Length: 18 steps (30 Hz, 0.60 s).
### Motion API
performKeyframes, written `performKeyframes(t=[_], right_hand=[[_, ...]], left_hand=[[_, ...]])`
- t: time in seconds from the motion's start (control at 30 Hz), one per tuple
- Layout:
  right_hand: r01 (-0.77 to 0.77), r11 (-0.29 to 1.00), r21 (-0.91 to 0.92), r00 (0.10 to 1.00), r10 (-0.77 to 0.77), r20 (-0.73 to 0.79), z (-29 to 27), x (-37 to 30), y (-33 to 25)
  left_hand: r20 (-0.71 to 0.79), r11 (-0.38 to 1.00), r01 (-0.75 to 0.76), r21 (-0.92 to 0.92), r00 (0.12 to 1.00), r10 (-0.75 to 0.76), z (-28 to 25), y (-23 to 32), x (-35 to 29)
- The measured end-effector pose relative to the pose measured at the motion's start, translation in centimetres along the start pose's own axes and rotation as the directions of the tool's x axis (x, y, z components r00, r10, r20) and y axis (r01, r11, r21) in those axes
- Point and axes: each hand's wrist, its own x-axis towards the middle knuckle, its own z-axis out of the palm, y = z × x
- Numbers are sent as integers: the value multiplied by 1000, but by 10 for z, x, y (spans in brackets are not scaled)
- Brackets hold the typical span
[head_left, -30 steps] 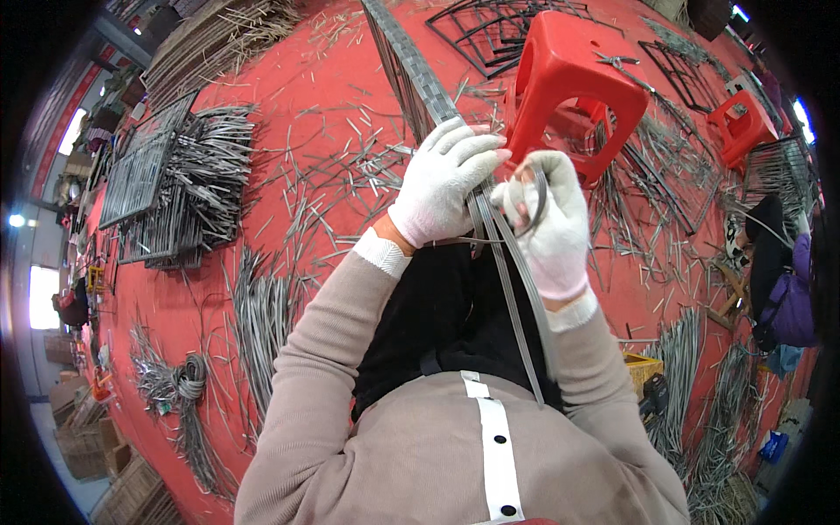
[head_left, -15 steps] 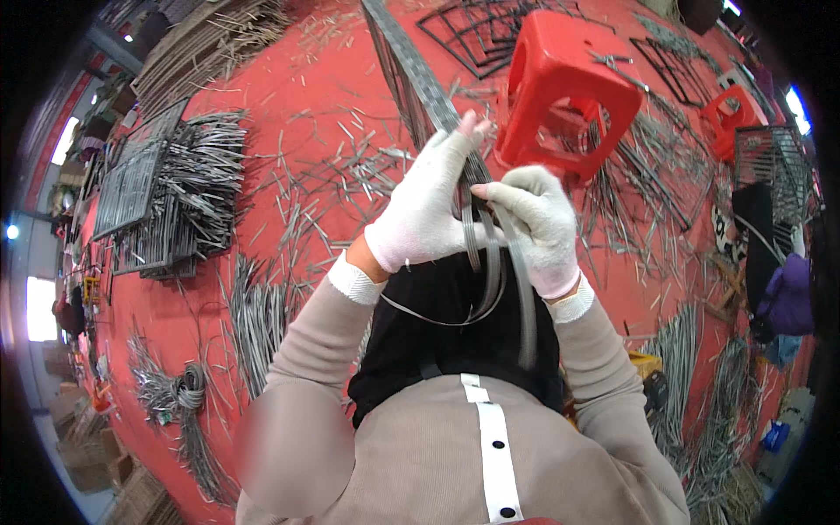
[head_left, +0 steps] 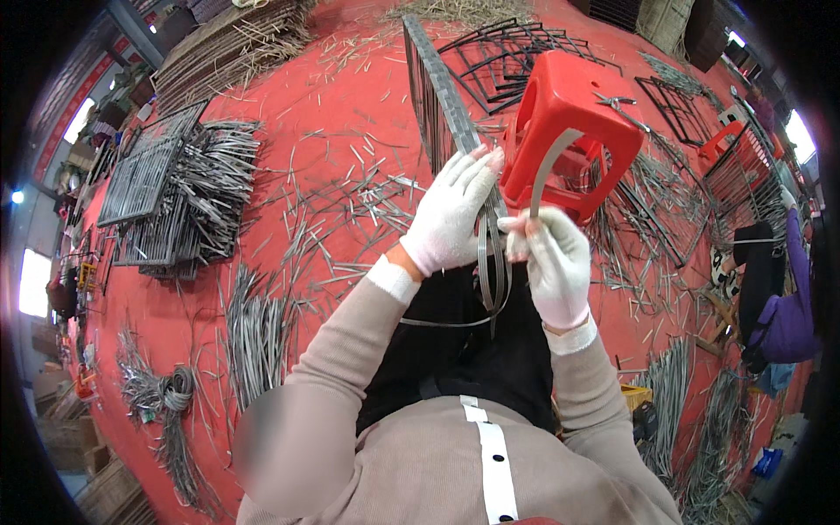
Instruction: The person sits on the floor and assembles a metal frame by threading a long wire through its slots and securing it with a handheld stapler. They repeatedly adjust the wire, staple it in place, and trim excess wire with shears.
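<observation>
My left hand, in a white glove with bare fingertips, lies along a long grey frame wound with flat strips. Its fingers press together on the frame's near end; the thumb is mostly hidden. Just right of it, my right hand, gloved alike, pinches a flat grey strip between thumb and fingers. That strip stands up in a curve in front of the red stool. Several looped grey strips hang from the frame's near end, between my hands and over my black trousers.
The red plastic stool carries pliers. Black frames lie beyond it. Stacked grey frames are at left, bundled strips nearer. Loose offcuts litter the red floor. A purple cloth hangs at right.
The strip in my right hand hung down toward my lap and now stands upward. My right hand has turned and dropped lower; my left hand and the frame appear slightly right and lower.
</observation>
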Motion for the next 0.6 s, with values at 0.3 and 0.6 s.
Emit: performKeyframes(t=[0.3, 0.6], right_hand=[[411, 688, -598, 911, -342, 232, -3, -2, 5], [-53, 984, 170, 993, 70, -97, 33, -3, -9]], left_hand=[[183, 981, 118, -152, 979, -89, -26, 23, -5], [-45, 991, -136, -9, 990, 135, 0, 0, 2]])
